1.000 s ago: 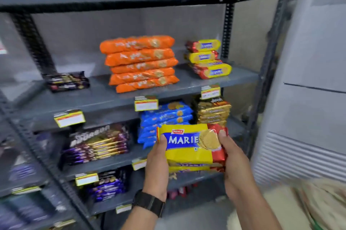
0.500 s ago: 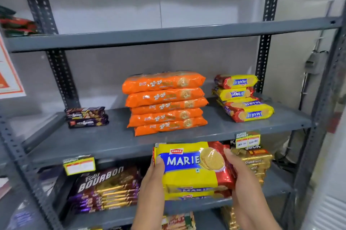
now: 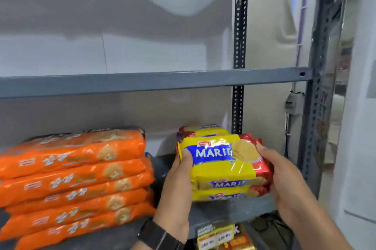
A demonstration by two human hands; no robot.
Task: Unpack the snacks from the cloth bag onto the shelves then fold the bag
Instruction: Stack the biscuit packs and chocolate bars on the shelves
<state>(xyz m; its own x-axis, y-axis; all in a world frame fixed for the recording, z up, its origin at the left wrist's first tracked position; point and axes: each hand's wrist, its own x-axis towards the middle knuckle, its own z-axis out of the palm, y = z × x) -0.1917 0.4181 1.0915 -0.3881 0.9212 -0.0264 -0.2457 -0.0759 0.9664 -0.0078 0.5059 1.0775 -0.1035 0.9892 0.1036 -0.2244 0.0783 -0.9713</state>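
Observation:
A stack of yellow and red Marie biscuit packs [image 3: 221,168] is held between both my hands over the right part of the grey shelf [image 3: 230,210]. My left hand [image 3: 178,186] grips its left end, thumb on the top pack. Its right end is gripped by my right hand [image 3: 284,180]. Behind the stack, more Marie packs [image 3: 203,130] lie on the same shelf, mostly hidden. The cloth bag is out of view.
A pile of orange biscuit packs [image 3: 77,180] fills the shelf's left side. Above runs a grey shelf edge [image 3: 154,82]. Perforated uprights [image 3: 239,62] stand at the right. Price labels [image 3: 215,237] hang below the shelf front.
Both hands have raised the Marie packs from below the shelf front to shelf level, right beside the Marie packs lying there. The view has tilted upward and closer.

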